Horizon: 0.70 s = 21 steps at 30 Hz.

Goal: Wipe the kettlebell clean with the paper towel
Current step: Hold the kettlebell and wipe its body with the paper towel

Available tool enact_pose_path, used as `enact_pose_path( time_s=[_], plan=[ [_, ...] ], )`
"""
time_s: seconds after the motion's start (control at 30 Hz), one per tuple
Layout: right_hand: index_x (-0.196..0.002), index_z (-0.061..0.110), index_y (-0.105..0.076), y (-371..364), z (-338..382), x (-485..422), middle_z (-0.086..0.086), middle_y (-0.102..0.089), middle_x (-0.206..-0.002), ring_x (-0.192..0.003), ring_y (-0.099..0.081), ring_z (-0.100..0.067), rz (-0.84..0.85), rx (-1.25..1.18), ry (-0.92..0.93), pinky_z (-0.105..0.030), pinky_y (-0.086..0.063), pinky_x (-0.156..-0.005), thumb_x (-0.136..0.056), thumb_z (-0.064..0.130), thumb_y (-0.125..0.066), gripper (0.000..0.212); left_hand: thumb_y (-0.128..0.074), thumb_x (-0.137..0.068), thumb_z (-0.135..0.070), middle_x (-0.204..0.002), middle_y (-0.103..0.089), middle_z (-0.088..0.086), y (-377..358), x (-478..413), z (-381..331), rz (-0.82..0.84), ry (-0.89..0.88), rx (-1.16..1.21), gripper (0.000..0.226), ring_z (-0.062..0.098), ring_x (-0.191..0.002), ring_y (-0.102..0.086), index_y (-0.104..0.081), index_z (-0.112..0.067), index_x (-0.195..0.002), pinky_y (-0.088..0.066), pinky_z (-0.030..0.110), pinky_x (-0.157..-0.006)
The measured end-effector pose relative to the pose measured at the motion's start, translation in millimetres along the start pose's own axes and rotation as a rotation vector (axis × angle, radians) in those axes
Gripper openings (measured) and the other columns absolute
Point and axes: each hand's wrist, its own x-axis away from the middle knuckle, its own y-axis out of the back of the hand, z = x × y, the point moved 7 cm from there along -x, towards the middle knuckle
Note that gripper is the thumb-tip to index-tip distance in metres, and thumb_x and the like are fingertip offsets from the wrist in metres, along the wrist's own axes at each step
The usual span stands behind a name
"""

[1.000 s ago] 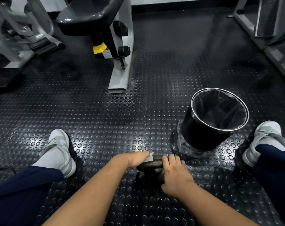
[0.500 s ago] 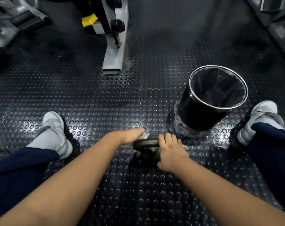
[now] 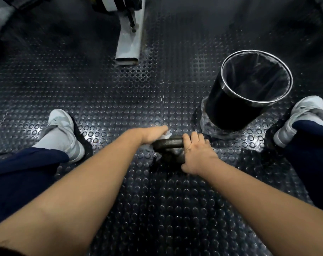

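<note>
We look down on a black kettlebell point(image 3: 168, 145) standing on a dark rubber floor point(image 3: 120, 100) studded with round bumps. It sits low in the middle of the view, between our two bare forearms, with its handle uppermost and running left to right.

Our right hand point(image 3: 197, 154) grips the kettlebell. Its fingers point(image 3: 192, 139) curl over the right end of the handle and the thumb lies against the near side of the round body below.

Our left hand point(image 3: 153, 134) rests on the left end of the handle, back uppermost. A white paper towel point(image 3: 166, 135) shows as a small crumpled edge between this hand and the handle. The fingers are hidden under the hand, so we cannot tell whether they curl round the towel or press it flat.

Just beyond the kettlebell and to its right stands a round black waste bin point(image 3: 229, 108) with a shiny rim and a dark liner. A pale grey shoe point(image 3: 62, 130) sits well to the kettlebell's left and another point(image 3: 302, 115) well to its right, past the bin. Each shows below a navy trouser leg. Far beyond the kettlebell, a little to the left, the grey metal foot of a gym machine point(image 3: 129, 47) rests on the floor.
</note>
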Motion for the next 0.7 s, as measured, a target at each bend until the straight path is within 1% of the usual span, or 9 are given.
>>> enact_pose_path(
  time_s=[0.03, 0.1, 0.17, 0.23, 0.3, 0.37, 0.43, 0.6, 0.7],
  plan=[
    [-0.161, 0.011, 0.0, 0.0, 0.2, 0.4, -0.014, -0.024, -0.145, -0.136, -0.029, -0.034, 0.006, 0.007, -0.001, -0.052, -0.029, -0.122, -0.081, 0.051, -0.073, 0.115, -0.024, -0.109, -0.042, -0.096, -0.059, 0.004, -5.8, -1.6, -1.3, -0.006, 0.006, 0.038, 0.035, 0.017, -0.083, -0.05, -0.047, -0.024, -0.09, -0.041, 0.036, -0.084],
    [-0.161, 0.011, 0.002, -0.2, 0.0, 0.9, -0.015, -0.023, -0.146, -0.137, -0.028, -0.034, 0.018, 0.012, -0.003, -0.052, -0.028, -0.123, -0.082, 0.051, -0.073, 0.116, -0.024, -0.11, -0.04, -0.077, -0.055, -0.001, -13.0, -3.0, -2.5, -0.005, 0.017, 0.105, 0.039, 0.015, -0.071, -0.048, -0.044, -0.024, -0.08, -0.039, 0.032, -0.074],
    [-0.161, 0.011, 0.002, -0.6, -0.8, 1.4, -0.015, -0.024, -0.145, -0.136, -0.029, -0.033, 0.023, 0.008, -0.004, -0.052, -0.029, -0.122, -0.082, 0.05, -0.073, 0.116, -0.023, -0.11, -0.041, -0.079, -0.052, -0.004, -12.2, 0.7, -3.0, 0.013, -0.002, 0.086, 0.038, 0.014, -0.075, -0.047, -0.046, -0.024, -0.084, -0.038, 0.033, -0.076],
    [-0.161, 0.011, 0.002, -0.5, -1.8, 0.4, -0.014, -0.024, -0.144, -0.135, -0.029, -0.033, 0.008, 0.022, -0.001, -0.052, -0.03, -0.121, -0.082, 0.051, -0.072, 0.115, -0.023, -0.11, -0.045, -0.093, -0.048, -0.008, -0.5, 5.7, 0.5, 0.003, -0.02, 0.057, 0.034, 0.015, -0.091, -0.046, -0.048, -0.024, -0.099, -0.036, 0.036, -0.091],
    [-0.161, 0.011, 0.001, -0.7, -1.7, -0.2, -0.014, -0.024, -0.144, -0.134, -0.029, -0.033, 0.008, 0.018, 0.0, -0.051, -0.03, -0.121, -0.082, 0.051, -0.072, 0.115, -0.026, -0.108, -0.046, -0.097, -0.046, -0.006, 10.3, 9.6, 8.4, -0.004, -0.028, 0.063, 0.031, 0.018, -0.09, -0.045, -0.047, -0.027, -0.098, -0.036, 0.043, -0.098],
    [-0.161, 0.011, 0.0, -0.6, -0.8, -0.2, -0.015, -0.024, -0.144, -0.134, -0.03, -0.033, 0.002, 0.021, 0.0, -0.05, -0.031, -0.12, -0.082, 0.051, -0.072, 0.114, -0.03, -0.104, -0.047, -0.086, -0.042, -0.002, 13.4, 11.2, 11.4, -0.007, -0.034, 0.07, 0.029, 0.022, -0.081, -0.041, -0.04, -0.025, -0.087, -0.04, 0.044, -0.091],
    [-0.16, 0.011, -0.001, -0.2, -0.1, 0.4, -0.015, -0.024, -0.145, -0.134, -0.031, -0.033, 0.001, 0.031, -0.001, -0.05, -0.031, -0.119, -0.082, 0.051, -0.072, 0.113, -0.031, -0.103, -0.044, -0.088, -0.043, 0.002, 5.7, 9.3, 5.0, 0.004, -0.035, 0.036, 0.028, 0.022, -0.083, -0.039, -0.038, -0.023, -0.085, -0.04, 0.041, -0.087],
    [-0.161, 0.012, 0.0, -0.9, -0.7, -0.1, -0.016, -0.023, -0.148, -0.136, -0.029, -0.033, 0.012, 0.031, -0.009, -0.051, -0.03, -0.12, -0.081, 0.049, -0.073, 0.114, -0.027, -0.106, -0.041, -0.078, -0.056, 0.001, -12.7, -0.8, -15.5, 0.062, 0.012, -0.058, 0.04, 0.019, -0.076, -0.045, -0.05, -0.023, -0.079, -0.039, 0.038, -0.082],
    [-0.161, 0.011, 0.0, 0.2, -0.2, -0.3, -0.015, -0.022, -0.149, -0.138, -0.029, -0.033, 0.005, 0.03, -0.007, -0.052, -0.03, -0.121, -0.081, 0.049, -0.074, 0.115, -0.022, -0.11, -0.039, -0.083, -0.059, 0.002, -15.2, 2.7, -16.6, 0.097, 0.005, -0.078, 0.043, 0.019, -0.083, -0.048, -0.053, -0.021, -0.086, -0.041, 0.037, -0.087]
  ],
)
